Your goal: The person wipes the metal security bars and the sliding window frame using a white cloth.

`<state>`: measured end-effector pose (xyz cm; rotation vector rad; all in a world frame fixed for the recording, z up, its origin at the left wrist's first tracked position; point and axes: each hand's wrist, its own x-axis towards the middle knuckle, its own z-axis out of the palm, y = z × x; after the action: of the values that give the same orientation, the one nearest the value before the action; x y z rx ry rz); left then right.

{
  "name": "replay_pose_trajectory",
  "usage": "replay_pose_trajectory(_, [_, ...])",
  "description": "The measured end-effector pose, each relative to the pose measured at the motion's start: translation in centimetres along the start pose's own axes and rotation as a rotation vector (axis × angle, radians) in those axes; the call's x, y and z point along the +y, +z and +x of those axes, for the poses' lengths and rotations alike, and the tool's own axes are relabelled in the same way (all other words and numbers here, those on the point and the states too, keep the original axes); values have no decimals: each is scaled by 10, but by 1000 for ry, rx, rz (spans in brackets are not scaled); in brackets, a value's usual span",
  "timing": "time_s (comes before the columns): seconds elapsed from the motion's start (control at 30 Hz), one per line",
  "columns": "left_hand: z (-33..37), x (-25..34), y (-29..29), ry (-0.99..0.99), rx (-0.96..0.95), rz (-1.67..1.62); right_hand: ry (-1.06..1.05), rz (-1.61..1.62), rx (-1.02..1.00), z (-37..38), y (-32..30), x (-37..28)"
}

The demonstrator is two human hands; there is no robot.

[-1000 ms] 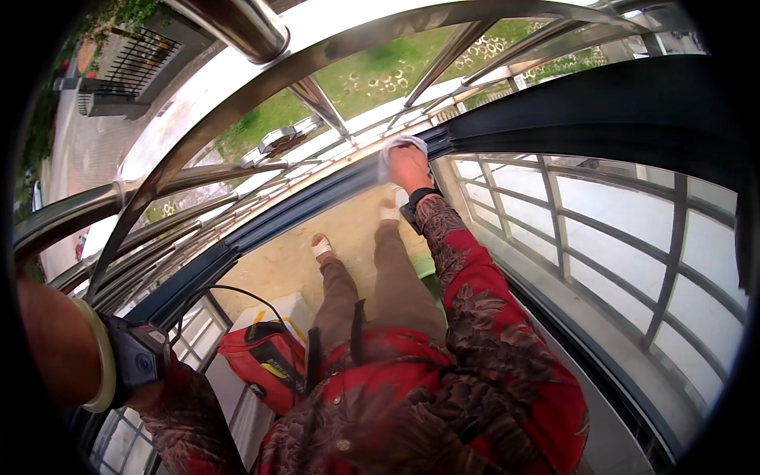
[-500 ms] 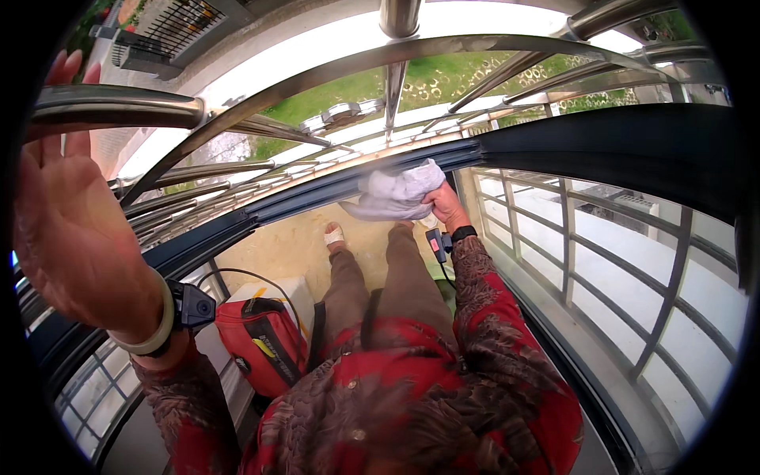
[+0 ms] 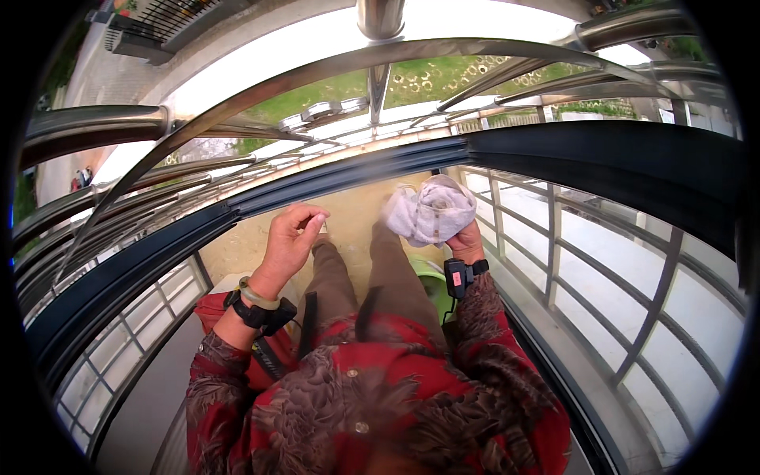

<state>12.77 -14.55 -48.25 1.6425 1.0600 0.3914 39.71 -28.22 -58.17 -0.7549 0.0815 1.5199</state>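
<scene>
The right hand [image 3: 467, 240] grips a bunched pale cloth [image 3: 435, 210] at right, on the near side of the dark window frame [image 3: 348, 174], while the left hand [image 3: 291, 239] curls loosely, thumb near forefinger, whether pinching anything I cannot tell.

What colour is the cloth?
The cloth is pale greyish lilac; the head view shows it best.

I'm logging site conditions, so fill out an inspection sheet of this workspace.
Surface: dark frame rail ahead; tan floor below.
Things in hand: pale cloth, bunched.
Clutter: red bag, partly hidden by the left forearm; green tub beside the right leg.
Hands: right hand grips the cloth; left hand curled, contents unclear.
Cables: short dark cable below the wrist device.
Surroundings: metal bars and grass beyond the rail; gridded windows on both sides.
</scene>
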Motion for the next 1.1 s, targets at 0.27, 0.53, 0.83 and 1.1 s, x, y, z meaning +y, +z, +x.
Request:
replay_pose_trajectory(0.27, [40, 36, 86, 411, -106, 150, -168, 65, -187, 4, 6, 9])
replay_pose_trajectory(0.53, [18, 36, 104, 397, -131, 171, -104, 289, -37, 15, -15, 30])
replay_pose_trajectory(0.83, [13, 42, 115, 463, -244, 193, 41, 332, -24, 15, -10, 31])
replay_pose_trajectory(1.1, [48, 38, 91, 208, 26, 47, 69, 334, -84, 14, 16, 20])
